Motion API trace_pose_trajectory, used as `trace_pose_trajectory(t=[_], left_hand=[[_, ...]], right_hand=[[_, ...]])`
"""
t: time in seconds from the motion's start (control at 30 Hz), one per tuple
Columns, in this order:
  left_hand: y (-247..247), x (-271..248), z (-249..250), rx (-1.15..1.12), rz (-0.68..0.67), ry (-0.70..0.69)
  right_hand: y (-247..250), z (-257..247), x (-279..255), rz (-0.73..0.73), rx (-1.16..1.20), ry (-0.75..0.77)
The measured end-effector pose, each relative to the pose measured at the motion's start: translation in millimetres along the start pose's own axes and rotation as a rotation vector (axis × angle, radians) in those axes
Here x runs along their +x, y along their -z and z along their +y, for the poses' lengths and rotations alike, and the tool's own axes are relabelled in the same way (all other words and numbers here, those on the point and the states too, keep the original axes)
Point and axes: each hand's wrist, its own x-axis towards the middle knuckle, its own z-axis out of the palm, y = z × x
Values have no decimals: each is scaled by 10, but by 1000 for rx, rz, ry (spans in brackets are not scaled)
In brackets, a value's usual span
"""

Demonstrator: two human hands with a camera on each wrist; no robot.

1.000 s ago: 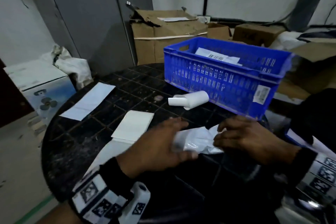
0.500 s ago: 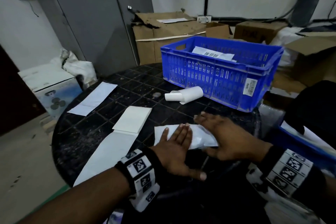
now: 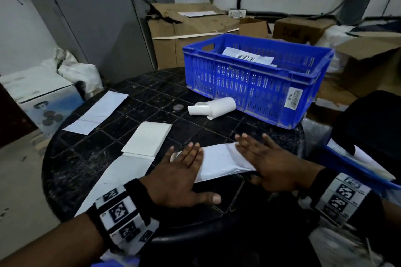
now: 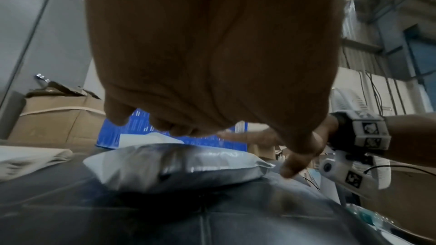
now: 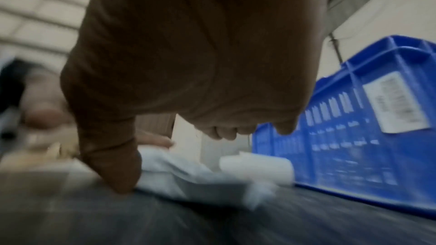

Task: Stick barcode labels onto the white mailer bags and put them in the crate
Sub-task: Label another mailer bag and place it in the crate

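Observation:
A white mailer bag (image 3: 221,162) lies flat on the black round table (image 3: 91,158) near its front edge. My left hand (image 3: 182,171) presses flat on the bag's left end with straight fingers. My right hand (image 3: 271,162) lies flat on its right end, fingers spread. The left wrist view shows the bag (image 4: 179,167) puffed under my palm; the blurred right wrist view shows the bag (image 5: 188,178) beside my thumb. The blue crate (image 3: 256,84) stands at the table's far right and holds a labelled mailer (image 3: 247,57). A curled label roll (image 3: 213,107) lies before the crate.
A white label sheet stack (image 3: 149,141) and a long backing strip (image 3: 117,178) lie left of my hands. Another white sheet (image 3: 97,112) lies at the table's left. Cardboard boxes (image 3: 191,28) stand behind the crate. A second blue bin (image 3: 355,169) is at my right.
Both hands went from handling the crumpled bag to pressing it flat on the table, then slid apart toward its ends. The bag now lies smoothed out.

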Motion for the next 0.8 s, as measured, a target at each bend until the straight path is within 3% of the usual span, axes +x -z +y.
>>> trace_pose_trajectory(t=[0.1, 0.17, 0.27, 0.33, 0.47, 0.53, 0.67, 0.8], left_hand=[[35, -43, -12, -28, 90, 18], [45, -36, 1, -49, 73, 20], [44, -26, 6, -102, -29, -6], [91, -49, -85, -195, -42, -7], [415, -243, -495, -531, 90, 8], [571, -316, -831, -641, 195, 84], [560, -263, -1550, -687, 338, 416], [355, -183, -1846, -727, 182, 527]], right_hand=[[212, -126, -10, 105, 3, 38], [247, -317, 62, 168, 43, 101], [79, -542, 233, 134, 77, 172], [-25, -551, 265, 59, 131, 134], [94, -473, 214, 98, 277, 73], [256, -455, 221, 132, 319, 36], [506, -472, 294, 218, 371, 50], [693, -561, 621, 304, 377, 145]])
